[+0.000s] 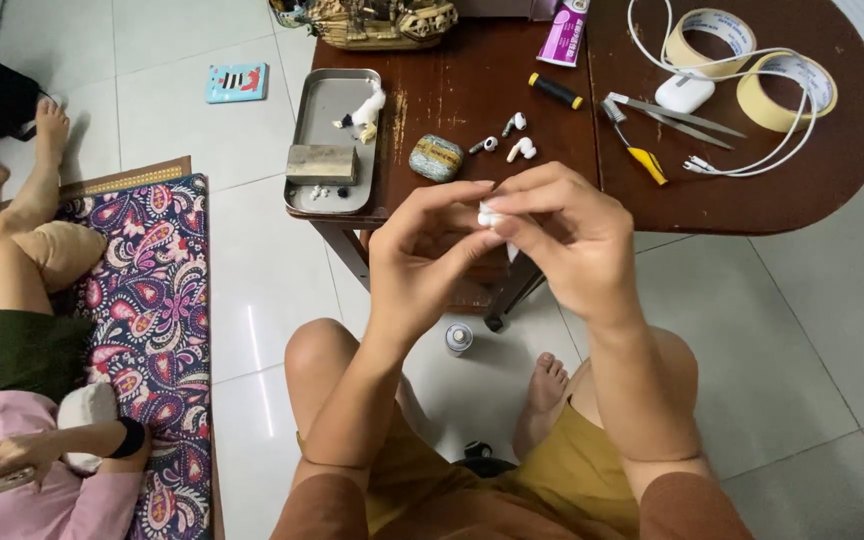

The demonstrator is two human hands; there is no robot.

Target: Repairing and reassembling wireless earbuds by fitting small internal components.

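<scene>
A dark wooden table (752,190) stood over a pale tiled floor (812,330). Just near of its edge, the left hand (422,255) and right hand (567,235) met, fingertips pinched together on a small white piece (490,215). On the table beyond lay a loose white earbud (521,149), a grey-green stone-like lump (436,157), a metal tray (332,140) to the left, tweezers (682,117), two tape rolls (752,65) and a white cable (742,150) to the right. At far left, another person sat on a patterned mat (157,330).
</scene>
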